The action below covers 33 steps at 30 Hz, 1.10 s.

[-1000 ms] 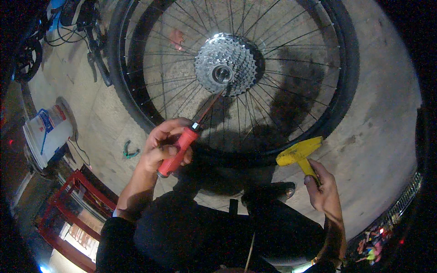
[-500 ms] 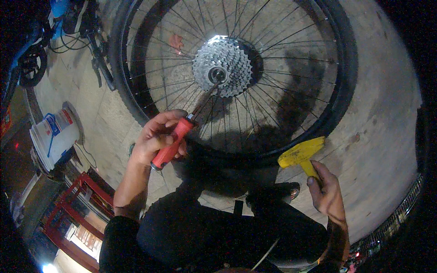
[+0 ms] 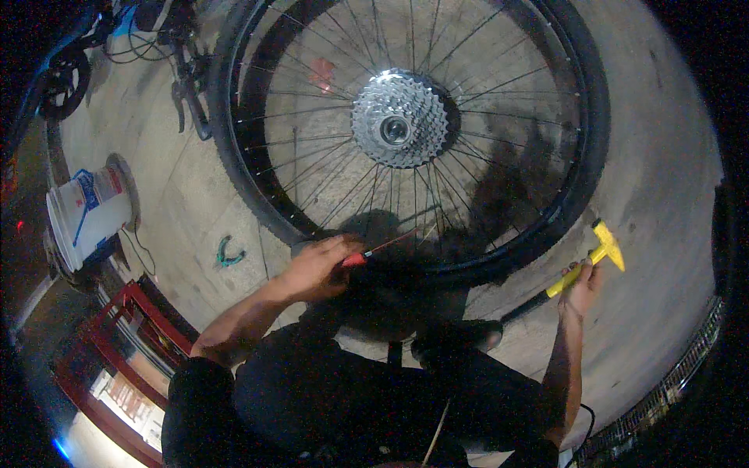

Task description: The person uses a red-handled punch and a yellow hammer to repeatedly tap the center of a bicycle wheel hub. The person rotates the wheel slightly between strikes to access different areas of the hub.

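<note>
A bicycle wheel [image 3: 596, 117] fills the upper middle, with a silver cassette [image 3: 378, 109] of stacked sprockets at its hub. My left hand [image 3: 316, 269] is closed around the red handle of a screwdriver [image 3: 355, 260] by the wheel's near rim; its thin shaft points up and right over the spokes, apart from the cassette. Right of the tyre, my right hand [image 3: 583, 288] grips a yellow hammer [image 3: 611, 248] just below its head. The hammer's dark lower handle slants down and left from that hand.
Teal-handled pliers [image 3: 228, 253] lie on the floor left of my left forearm. Farther left stand a white bucket [image 3: 101, 207] and a dark red frame [image 3: 117, 366]. Part of a blue bicycle [image 3: 66, 86] shows at upper left. A metal grating [image 3: 690, 355] runs along the lower right.
The screwdriver has come away from the cassette's centre, back toward me and to the right. My right hand has moved right and up, turning the hammer. The wheel sits slightly farther right in view.
</note>
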Tool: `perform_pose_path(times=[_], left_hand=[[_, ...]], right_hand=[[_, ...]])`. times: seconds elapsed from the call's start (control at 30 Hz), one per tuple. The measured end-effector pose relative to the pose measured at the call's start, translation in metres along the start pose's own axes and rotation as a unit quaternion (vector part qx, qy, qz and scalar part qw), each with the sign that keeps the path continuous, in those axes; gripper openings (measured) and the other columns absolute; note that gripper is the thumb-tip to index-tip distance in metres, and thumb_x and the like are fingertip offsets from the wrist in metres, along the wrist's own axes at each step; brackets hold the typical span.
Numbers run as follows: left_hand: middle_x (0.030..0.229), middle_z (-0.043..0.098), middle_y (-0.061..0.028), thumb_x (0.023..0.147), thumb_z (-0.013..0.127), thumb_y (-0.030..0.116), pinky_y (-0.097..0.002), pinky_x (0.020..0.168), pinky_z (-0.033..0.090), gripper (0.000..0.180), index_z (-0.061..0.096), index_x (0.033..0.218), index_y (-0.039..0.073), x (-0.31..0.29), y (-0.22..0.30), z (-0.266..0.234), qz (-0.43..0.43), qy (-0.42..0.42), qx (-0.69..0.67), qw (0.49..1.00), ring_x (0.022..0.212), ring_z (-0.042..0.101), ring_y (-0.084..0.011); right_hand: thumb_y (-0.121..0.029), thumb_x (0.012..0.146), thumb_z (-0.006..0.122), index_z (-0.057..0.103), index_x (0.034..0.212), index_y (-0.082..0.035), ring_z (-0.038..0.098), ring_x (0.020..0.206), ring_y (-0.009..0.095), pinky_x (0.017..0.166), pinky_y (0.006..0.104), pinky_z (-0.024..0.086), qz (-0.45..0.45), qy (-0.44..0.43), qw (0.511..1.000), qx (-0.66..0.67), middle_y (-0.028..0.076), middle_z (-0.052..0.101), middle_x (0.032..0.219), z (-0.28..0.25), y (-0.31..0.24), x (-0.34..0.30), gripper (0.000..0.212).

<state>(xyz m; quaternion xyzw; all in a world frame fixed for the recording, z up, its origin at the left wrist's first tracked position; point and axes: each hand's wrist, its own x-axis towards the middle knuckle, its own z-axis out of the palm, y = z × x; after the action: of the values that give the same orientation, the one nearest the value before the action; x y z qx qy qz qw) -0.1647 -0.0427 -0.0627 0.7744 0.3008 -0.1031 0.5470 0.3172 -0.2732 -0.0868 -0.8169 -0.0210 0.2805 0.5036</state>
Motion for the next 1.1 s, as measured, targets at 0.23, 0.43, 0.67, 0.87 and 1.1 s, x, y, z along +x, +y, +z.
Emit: perform_pose_path(times=[0.23,0.43,0.67,0.87,1.1], left_hand=[[0.137,0.046,-0.0165,0.074,0.07,0.011,-0.0451,0.092,0.05,0.07,0.041,0.138,0.011,0.006,0.004,0.048,0.149,-0.095,-0.004,0.984,0.117,0.055,-0.0387],[0.143,0.04,-0.0199,0.089,0.056,0.014,-0.0481,0.087,0.053,0.061,0.032,0.145,0.011,0.049,0.018,0.117,0.214,-0.334,0.066,0.915,0.11,0.06,-0.0412],[0.139,0.04,-0.0258,0.09,0.053,0.012,-0.0491,0.06,0.057,0.058,0.032,0.145,0.012,0.046,0.013,0.164,0.234,-0.311,0.196,0.9,0.093,0.065,-0.043],[0.136,0.042,-0.0264,0.091,0.051,0.015,-0.0486,0.058,0.058,0.055,0.035,0.143,0.011,0.045,0.013,0.166,0.221,-0.305,0.189,0.907,0.088,0.066,-0.0425],[0.127,0.048,-0.0237,0.087,0.058,0.012,-0.0494,0.062,0.058,0.051,0.043,0.135,0.008,0.039,0.024,0.151,0.242,-0.257,0.158,0.922,0.086,0.067,-0.0414]], right_hand=[[-0.012,0.1,0.049,0.051,0.125,-0.004,0.06,0.093,0.02,0.08,0.0348,0.051,-0.009,0.022,0.998,-0.061,0.008,0.061,0.104,-0.053,0.127,0.059,0.026],[-0.015,0.099,0.053,0.053,0.131,-0.001,0.059,0.102,0.019,0.088,0.0309,0.048,-0.161,0.099,0.966,-0.175,0.009,0.062,0.117,-0.067,0.073,0.077,0.035],[-0.006,0.09,0.063,0.058,0.124,-0.004,0.059,0.108,0.022,0.094,0.0332,0.047,-0.435,-0.127,0.824,-0.34,0.012,0.06,0.119,0.166,-0.157,-0.04,0.034],[-0.038,0.06,0.088,0.05,0.127,-0.011,0.05,0.105,0.038,0.089,0.0511,0.041,-0.589,-0.186,0.733,-0.285,0.015,0.051,0.117,0.307,-0.104,-0.085,0.081],[-0.028,0.055,0.087,0.049,0.128,-0.019,0.044,0.113,0.039,0.095,0.0521,0.038,-0.615,-0.218,0.705,-0.278,0.014,0.046,0.124,0.321,-0.098,-0.084,0.083]])
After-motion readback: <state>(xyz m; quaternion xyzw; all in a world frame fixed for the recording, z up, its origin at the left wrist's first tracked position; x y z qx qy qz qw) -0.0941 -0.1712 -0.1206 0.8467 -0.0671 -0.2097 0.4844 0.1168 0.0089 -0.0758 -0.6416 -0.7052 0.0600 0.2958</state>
